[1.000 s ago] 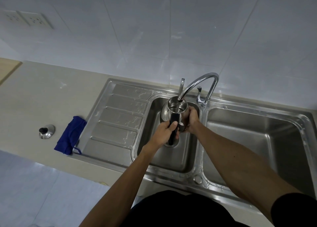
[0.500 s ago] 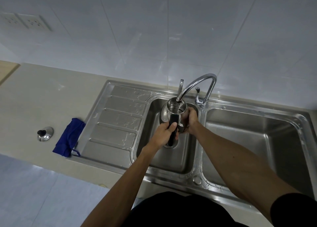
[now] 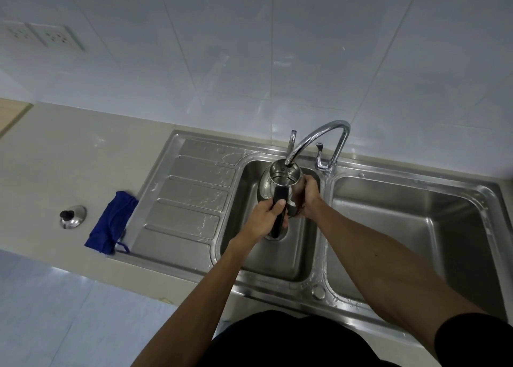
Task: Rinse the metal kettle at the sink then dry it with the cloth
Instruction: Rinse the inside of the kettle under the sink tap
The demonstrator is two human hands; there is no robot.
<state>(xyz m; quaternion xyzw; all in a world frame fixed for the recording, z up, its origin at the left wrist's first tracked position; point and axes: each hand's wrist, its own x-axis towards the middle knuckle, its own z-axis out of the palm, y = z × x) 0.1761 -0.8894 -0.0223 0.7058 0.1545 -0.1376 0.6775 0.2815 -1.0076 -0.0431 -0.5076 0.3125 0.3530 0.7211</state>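
Observation:
The metal kettle (image 3: 280,179) is held upright over the left sink basin (image 3: 294,258), its open mouth right under the spout of the curved faucet (image 3: 319,136). My left hand (image 3: 266,216) grips the kettle's black handle. My right hand (image 3: 308,197) presses against the kettle's right side. A blue cloth (image 3: 112,222) lies crumpled on the counter at the left edge of the drainboard. The kettle's metal lid (image 3: 72,216) with a black knob sits on the counter left of the cloth.
A ribbed drainboard (image 3: 188,197) with water drops lies left of the basin. A second basin (image 3: 410,236) lies to the right. The beige counter (image 3: 69,158) runs left under a tiled wall with sockets (image 3: 45,37). The faucet lever (image 3: 320,155) stands behind the kettle.
Both hands and the kettle hold the same position under the spout. Only the camera has shifted slightly.

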